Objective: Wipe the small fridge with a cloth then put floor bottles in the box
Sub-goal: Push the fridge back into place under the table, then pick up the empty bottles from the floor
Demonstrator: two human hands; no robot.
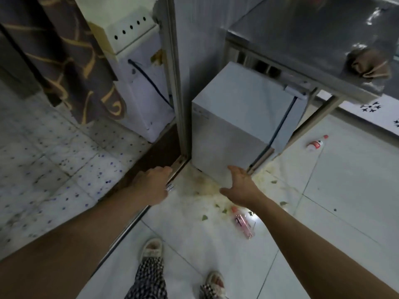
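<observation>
We're standing over the small fridge point(233, 126), both arms stretched down toward its near bottom edge. It sits on the floor, tucked half under the steel table point(302, 39) and tight beside the metal door frame point(177, 83), which is probably why our hands come in low from the front corner and not from the sides.

Right hand point(239, 182): fingers spread wide and straight, reaching to the fridge's lower front corner, touching it or just short of it. It holds nothing. Left hand point(151, 182): down by the foot of the door frame, just beside the fridge. Its fingers are hidden from us, and something small and white shows at the knuckles. We cannot tell whether it grips anything.

The cloth point(369, 65) lies bunched on the table's near corner, well apart from both hands. Parked there, it looks set down within reach of the fridge, so we judge the wipe is either done or paused.

Two bottles lie on their sides on the tiles: a pink bottle point(244, 223) just below our right forearm, among leaf scraps and a yellowish spill point(205, 186), and a white bottle with a red cap point(316, 143) farther right, past the table leg. Neither is picked up yet. No box is in view, so its location is unknown.

Our guess at the step in hand: bracing on or shifting the fridge, not wiping.
</observation>
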